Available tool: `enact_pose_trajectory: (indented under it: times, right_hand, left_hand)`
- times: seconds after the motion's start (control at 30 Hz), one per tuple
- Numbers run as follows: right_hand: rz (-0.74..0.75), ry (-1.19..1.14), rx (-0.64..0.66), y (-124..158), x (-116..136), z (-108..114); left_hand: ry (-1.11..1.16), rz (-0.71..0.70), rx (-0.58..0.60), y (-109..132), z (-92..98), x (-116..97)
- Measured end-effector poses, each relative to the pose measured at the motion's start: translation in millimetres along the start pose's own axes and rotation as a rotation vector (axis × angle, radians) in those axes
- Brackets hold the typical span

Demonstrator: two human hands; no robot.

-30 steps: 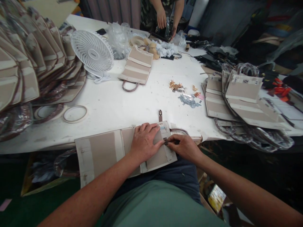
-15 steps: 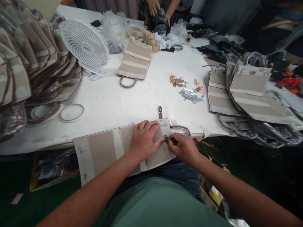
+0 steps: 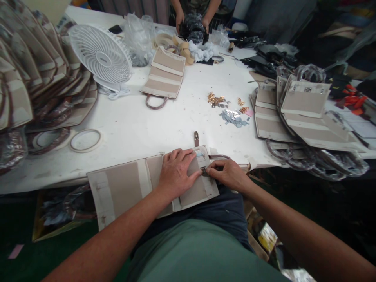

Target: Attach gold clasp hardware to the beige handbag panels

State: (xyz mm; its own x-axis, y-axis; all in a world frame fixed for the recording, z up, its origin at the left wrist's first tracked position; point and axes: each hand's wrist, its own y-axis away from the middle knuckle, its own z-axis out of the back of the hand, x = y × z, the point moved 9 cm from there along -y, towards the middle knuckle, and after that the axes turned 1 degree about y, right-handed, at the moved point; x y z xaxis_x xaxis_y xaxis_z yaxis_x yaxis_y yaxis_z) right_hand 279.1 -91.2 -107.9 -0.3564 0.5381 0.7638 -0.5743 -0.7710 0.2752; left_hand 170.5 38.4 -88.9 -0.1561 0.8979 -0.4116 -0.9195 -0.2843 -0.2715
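1. I'm looking at a small bag-making workshop, with one long white worktable (image 3: 141, 129) scuffed and marked from use.
2. On my left, a fanned stack of identical beige bag panels (image 3: 35, 74) piles up, and more of the same lie on the right (image 3: 305, 113).
3. At mid-table I see loose gold metal fittings (image 3: 216, 99) and silvery scraps (image 3: 233, 117), hardware for the bags.
4. There's a roll of tape (image 3: 85, 140) and a white desk fan (image 3: 100, 56) on the surface.
5. At the far end, another worker's hands (image 3: 192, 24) handle something dark, amid plastic wrapping (image 3: 138, 37).
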Motion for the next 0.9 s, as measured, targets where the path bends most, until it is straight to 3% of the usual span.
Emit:
enact_pose_trajectory:
  times: [0.4,0.9]
  right_hand:
    - [0.013,0.130,-0.070,0.4,4.6,0.4]
    - [0.019,0.178,-0.054,-5.4,4.3,-1.2]
  left_hand:
    - [0.015,0.010,-0.014,0.0,1.8,-0.2]
    - [0.032,0.058,-0.012,-1.6,1.5,-1.0]
